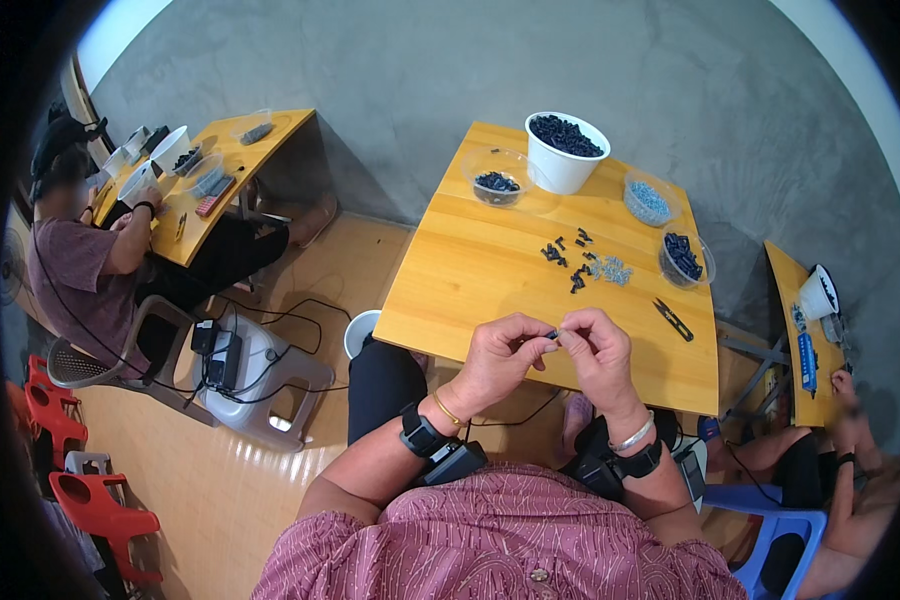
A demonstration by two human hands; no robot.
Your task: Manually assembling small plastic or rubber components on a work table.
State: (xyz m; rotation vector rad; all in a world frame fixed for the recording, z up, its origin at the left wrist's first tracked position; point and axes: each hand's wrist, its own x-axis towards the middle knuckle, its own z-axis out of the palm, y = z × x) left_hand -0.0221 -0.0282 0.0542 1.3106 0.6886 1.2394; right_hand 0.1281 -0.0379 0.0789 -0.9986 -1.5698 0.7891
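Observation:
Over the near edge of the wooden table (490,260), my left hand (500,362) pinches a small dark plastic piece (552,335) between thumb and finger. My right hand (600,352) is closed in a pinch right beside that piece; whatever lies between its fingertips is too small to make out. Just beyond my hands lie several loose dark pieces (553,254) and a little pile of clear pieces (610,269). Black thread snips (673,320) rest on the table to the right of my hands.
At the table's far side stand a white bucket (558,177) and a clear bowl (475,188), both with dark pieces. Tubs of light-blue pieces (652,197) and dark pieces (682,255) stand right. Co-workers sit left and right; cables and a grey stool (260,380) are at left.

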